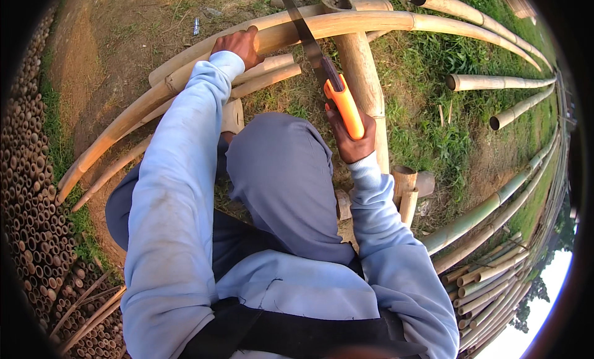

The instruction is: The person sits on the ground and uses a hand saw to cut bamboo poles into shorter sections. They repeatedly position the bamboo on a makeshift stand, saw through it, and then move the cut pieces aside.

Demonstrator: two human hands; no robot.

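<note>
The left hand [240,48] is clamped on the bamboo pole [371,24] at twelve o'clock, the right hand [357,142] gripping the orange-handled handsaw [348,108] across it: sawing seems underway, the next stroke wanting steadiness.

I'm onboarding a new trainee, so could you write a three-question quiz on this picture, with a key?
1. Which hand holds the saw?
2. True or false: the left hand is on a bamboo pole.
3. What colour is the saw's handle? A) green B) orange C) blue

Key:
1. The right hand.
2. True.
3. B.
</note>
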